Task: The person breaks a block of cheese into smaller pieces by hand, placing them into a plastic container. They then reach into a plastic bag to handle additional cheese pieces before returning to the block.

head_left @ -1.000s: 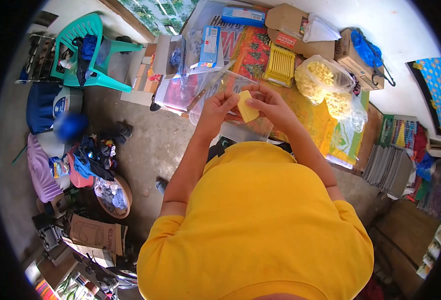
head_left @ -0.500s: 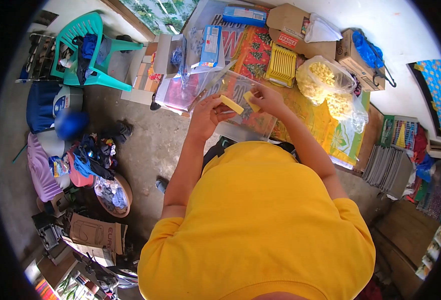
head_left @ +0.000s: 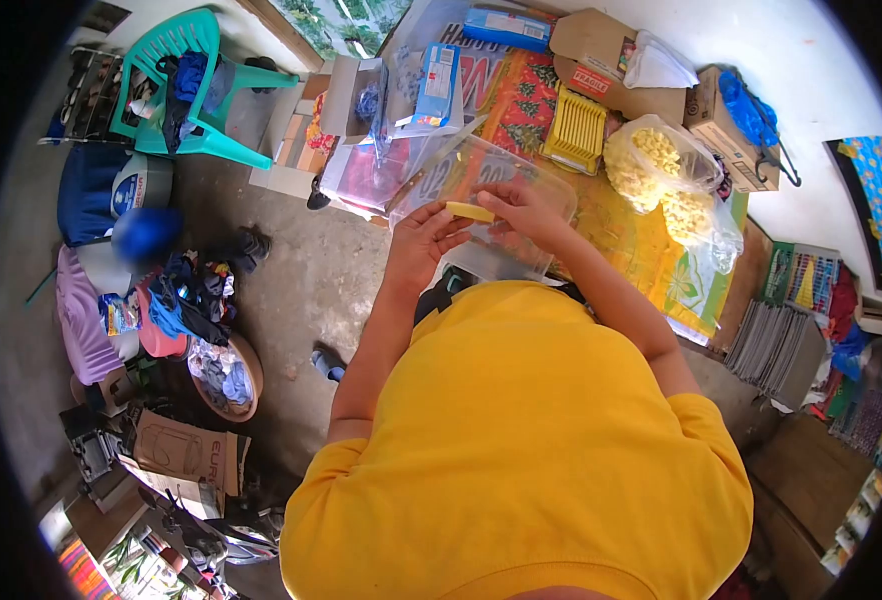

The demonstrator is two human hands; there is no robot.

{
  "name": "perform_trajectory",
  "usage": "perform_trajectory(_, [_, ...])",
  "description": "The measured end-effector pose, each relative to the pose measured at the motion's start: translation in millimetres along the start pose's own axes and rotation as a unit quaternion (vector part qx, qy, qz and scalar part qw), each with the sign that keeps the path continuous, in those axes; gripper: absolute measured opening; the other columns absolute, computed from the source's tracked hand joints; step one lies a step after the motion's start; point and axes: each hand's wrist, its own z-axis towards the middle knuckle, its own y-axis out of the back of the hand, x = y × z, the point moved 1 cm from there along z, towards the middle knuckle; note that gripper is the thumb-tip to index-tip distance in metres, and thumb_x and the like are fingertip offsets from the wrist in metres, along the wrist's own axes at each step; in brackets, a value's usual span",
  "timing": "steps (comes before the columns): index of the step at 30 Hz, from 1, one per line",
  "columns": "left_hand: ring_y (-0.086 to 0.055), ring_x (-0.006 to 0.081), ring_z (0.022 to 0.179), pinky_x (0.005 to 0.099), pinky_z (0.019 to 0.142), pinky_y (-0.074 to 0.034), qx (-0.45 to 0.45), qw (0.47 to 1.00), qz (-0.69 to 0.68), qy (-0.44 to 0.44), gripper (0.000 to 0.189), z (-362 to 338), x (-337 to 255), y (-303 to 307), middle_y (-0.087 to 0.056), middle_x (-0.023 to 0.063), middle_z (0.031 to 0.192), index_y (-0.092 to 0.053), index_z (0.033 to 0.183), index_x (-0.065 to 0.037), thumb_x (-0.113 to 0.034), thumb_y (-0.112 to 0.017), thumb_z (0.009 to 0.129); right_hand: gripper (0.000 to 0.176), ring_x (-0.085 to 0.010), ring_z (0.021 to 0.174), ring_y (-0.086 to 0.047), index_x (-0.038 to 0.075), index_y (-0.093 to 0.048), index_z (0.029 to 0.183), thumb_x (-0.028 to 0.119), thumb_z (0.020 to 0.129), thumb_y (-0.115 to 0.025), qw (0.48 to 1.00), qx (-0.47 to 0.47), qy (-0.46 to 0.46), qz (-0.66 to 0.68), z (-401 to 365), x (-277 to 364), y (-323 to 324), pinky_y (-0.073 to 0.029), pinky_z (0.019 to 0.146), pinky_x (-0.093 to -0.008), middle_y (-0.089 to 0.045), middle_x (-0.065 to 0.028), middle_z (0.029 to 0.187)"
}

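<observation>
A slim yellow bar lies level between my two hands, above a clear plastic bin. My left hand pinches its left end between thumb and fingertips, the other fingers partly spread. At the bar's right end are the curled fingers of my right hand; whether they also hold a second yellow piece is hidden. The clear plastic bin sits at the table's near edge, directly under both hands.
Beyond my right hand are a yellow slatted rack and clear bags of small yellow pieces. Open cardboard boxes stand at the back. A blue-and-white box is at the table's left. A green plastic chair stands further left.
My right hand has come leftward to the bar. The separate yellow piece in its fingers no longer shows. The bar has turned from slanted to nearly level.
</observation>
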Motion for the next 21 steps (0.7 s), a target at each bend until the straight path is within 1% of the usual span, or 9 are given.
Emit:
perform_trajectory(1, [-0.066,0.0239,0.088,0.0348,0.074,-0.058,0.002,1.000,0.016,-0.009,0.025,-2,-1,-7,-0.064,0.0149,0.100,-0.056,0.111,0.004,-0.005,-0.056,0.088,0.038,-0.0145,0.082,-0.062,0.003,-0.059,0.115,0.028,0.086,-0.064,0.992,0.032,-0.036,0.115,-8,10,-4,-0.050,0.066,-0.0279,-0.065,-0.0082,0.094])
perform_trajectory(4, [-0.066,0.0204,0.086,0.0325,0.075,-0.057,0.017,0.996,0.075,-0.045,0.023,-5,-4,-21,-0.065,0.0122,0.096,-0.058,0.107,0.004,-0.005,-0.060,0.086,0.034,-0.0080,0.072,-0.059,0.003,-0.061,0.112,0.022,0.084,-0.066,0.998,0.035,0.049,-0.032,-16,18,-2,-0.048,0.060,-0.0229,-0.064,-0.0027,0.088])
perform_trajectory(7, [-0.066,0.0169,0.082,0.0299,0.075,-0.056,0.029,0.985,0.149,-0.083,0.020,-7,-12,-29,-0.066,0.0104,0.092,-0.061,0.102,0.004,-0.007,-0.064,0.085,0.029,-0.0067,0.068,-0.057,0.002,-0.063,0.106,0.017,0.082,-0.067,0.987,-0.011,0.136,-0.085,-27,31,0,-0.047,0.056,-0.0216,-0.063,-0.0014,0.087])
perform_trajectory(10, [-0.065,0.0147,0.079,0.0277,0.074,-0.054,0.042,0.974,0.196,-0.106,0.019,-13,-20,-37,-0.066,0.0087,0.087,-0.063,0.098,0.003,-0.009,-0.066,0.083,0.029,-0.0075,0.079,-0.058,0.000,-0.064,0.104,0.015,0.081,-0.070,0.983,-0.034,0.144,-0.106,-41,43,6,-0.048,0.066,-0.0229,-0.063,-0.0015,0.090])
perform_trajectory(14, [-0.065,0.0140,0.075,0.0263,0.072,-0.052,0.067,0.950,0.272,-0.139,0.017,-18,-29,-49,-0.067,0.0068,0.082,-0.064,0.094,0.001,-0.011,-0.068,0.082,0.026,-0.0073,0.075,-0.058,-0.001,-0.063,0.102,0.012,0.080,-0.069,0.986,-0.034,0.137,-0.091,-54,55,8,-0.047,0.066,-0.0228,-0.063,-0.0010,0.086])
perform_trajectory(16, [-0.064,0.0138,0.074,0.0261,0.072,-0.052,0.084,0.953,0.259,-0.131,0.016,-19,-32,-51,-0.066,0.0069,0.082,-0.064,0.093,0.001,-0.011,-0.068,0.083,0.026,-0.0073,0.076,-0.059,-0.001,-0.063,0.103,0.011,0.081,-0.068,0.988,-0.022,0.140,-0.065,-55,52,10,-0.048,0.066,-0.0232,-0.063,-0.0009,0.086])
perform_trajectory(19, [-0.065,0.0141,0.074,0.0260,0.072,-0.052,0.108,0.964,0.220,-0.106,0.016,-16,-31,-50,-0.066,0.0073,0.081,-0.064,0.093,0.001,-0.012,-0.066,0.084,0.026,-0.0082,0.076,-0.061,0.000,-0.062,0.105,0.012,0.082,-0.067,0.995,0.009,0.096,0.000,-57,53,12,-0.050,0.067,-0.0239,-0.063,-0.0008,0.087])
perform_trajectory(21, [-0.065,0.0151,0.074,0.0265,0.073,-0.052,0.122,0.970,0.191,-0.085,0.016,-15,-30,-48,-0.067,0.0075,0.081,-0.064,0.095,0.000,-0.012,-0.065,0.085,0.026,-0.0088,0.078,-0.062,0.001,-0.062,0.106,0.011,0.083,-0.067,0.996,0.020,0.090,0.012,-57,51,14,-0.050,0.068,-0.0234,-0.063,-0.0010,0.087])
